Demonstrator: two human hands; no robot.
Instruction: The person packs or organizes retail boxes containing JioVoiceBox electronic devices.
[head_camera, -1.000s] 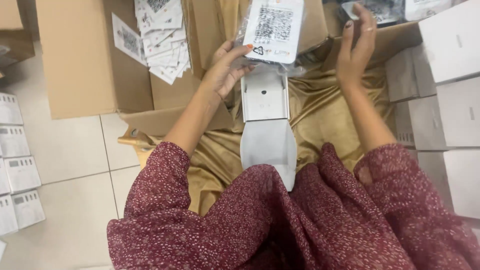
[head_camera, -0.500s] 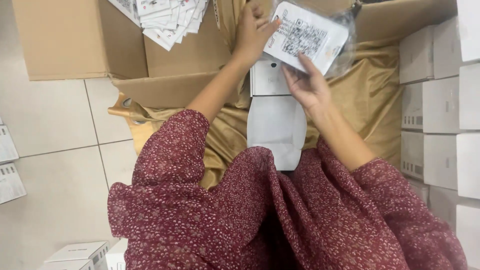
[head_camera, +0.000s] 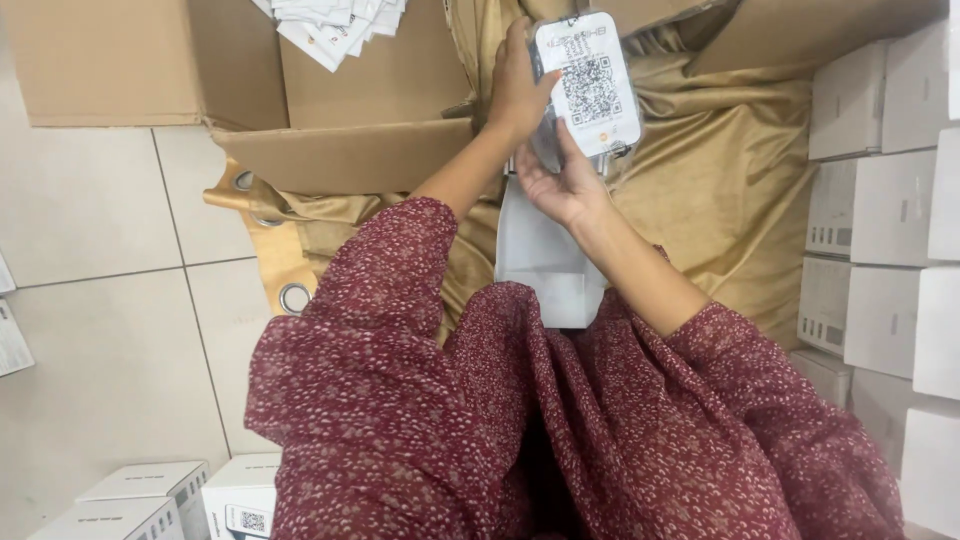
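Right now I am holding a clear plastic pouch with a white code label (head_camera: 588, 88) above my lap, left hand (head_camera: 517, 88) gripping its far edge, right hand (head_camera: 560, 185) cupping it from below, fingers of both closed on it. Under it the open white box (head_camera: 540, 255) is lying on the gold cloth (head_camera: 720, 170), not yet filled. Finished white boxes (head_camera: 880, 210) are stacking up beside me.

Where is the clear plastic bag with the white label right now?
Top centre of the head view: the clear labelled bag is held between left hand and right hand, above the gold cloth.
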